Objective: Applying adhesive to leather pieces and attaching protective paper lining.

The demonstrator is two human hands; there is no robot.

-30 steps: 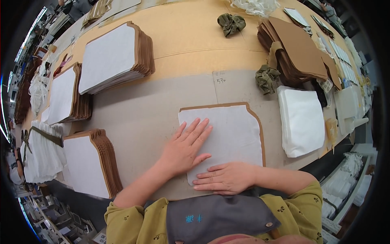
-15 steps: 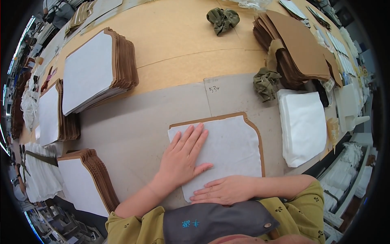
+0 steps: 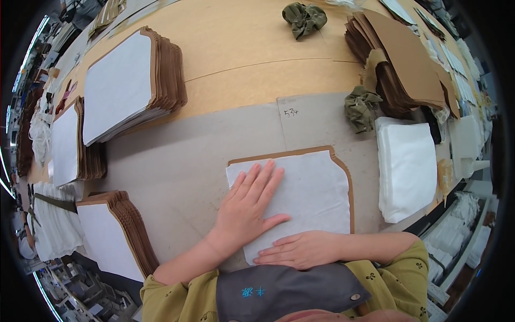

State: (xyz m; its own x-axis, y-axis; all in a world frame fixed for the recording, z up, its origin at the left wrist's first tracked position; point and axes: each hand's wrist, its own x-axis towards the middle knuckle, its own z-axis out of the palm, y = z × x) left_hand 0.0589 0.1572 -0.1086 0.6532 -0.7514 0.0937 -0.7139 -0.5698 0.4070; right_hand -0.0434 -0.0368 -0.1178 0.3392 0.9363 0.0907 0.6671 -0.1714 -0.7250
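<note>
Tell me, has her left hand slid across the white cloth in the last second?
No. The left hand lies flat on the white cloth, on the same left part, fingers toward the top edge; only the camera shifted.

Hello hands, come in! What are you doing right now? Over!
Left hand flat on white cloth. Right hand flat on its near edge. Cloth lies on brown card. Nothing on top; white stack sits to the right.
</note>
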